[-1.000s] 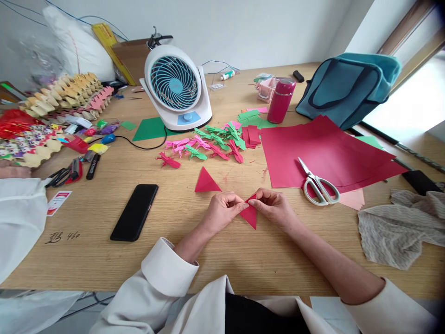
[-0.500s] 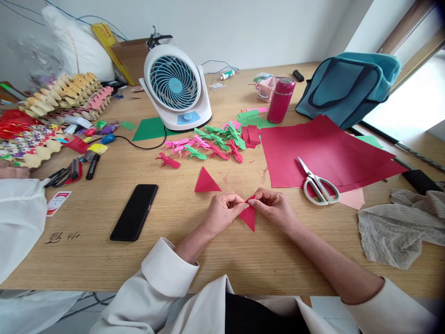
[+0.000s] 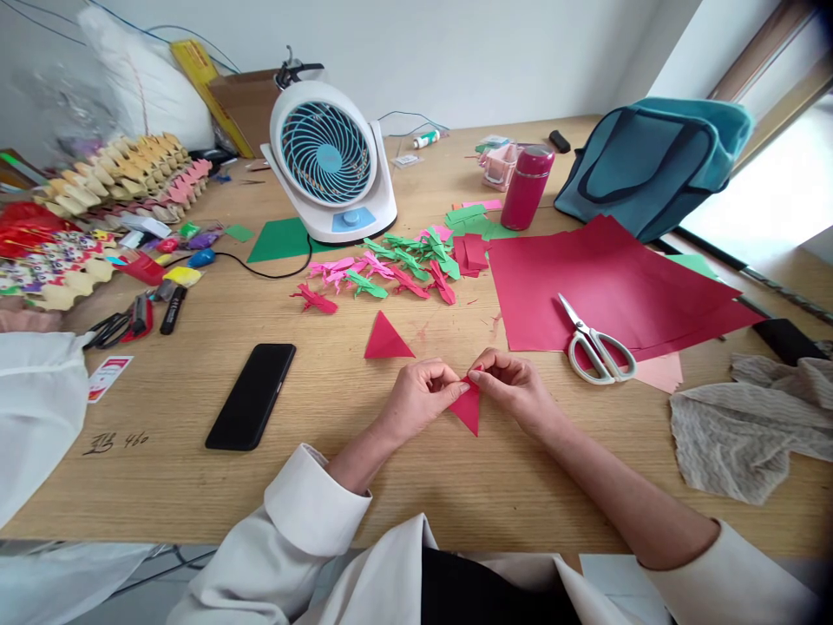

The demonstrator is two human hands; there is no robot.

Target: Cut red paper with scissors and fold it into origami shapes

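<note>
Between my two hands is a small piece of folded red paper [image 3: 468, 411], its pointed end hanging down toward me. My left hand [image 3: 423, 395] pinches its upper left part between thumb and fingers. At the upper right edge, my right hand [image 3: 511, 386] pinches the same paper, its thumb close to the left one. The fingers cover most of the paper's top. Just beyond my left hand lies a red paper triangle [image 3: 387, 337] on the table. Farther back is a pile of folded paper figures [image 3: 390, 265] in pink, green and red.
White-handled scissors [image 3: 595, 347] rest on large red sheets [image 3: 618, 278] at right, near a crumpled cloth [image 3: 748, 425]. A black phone [image 3: 251, 397] lies left. Behind stand a fan [image 3: 331, 165], a red flask [image 3: 527, 187] and a teal bag [image 3: 644, 165]. Another person's white sleeve [image 3: 36, 417] is at far left.
My right hand has shifted very slightly up along the red paper's top edge. Both hands keep their pinch, and the paper's tip sits marginally lower.
</note>
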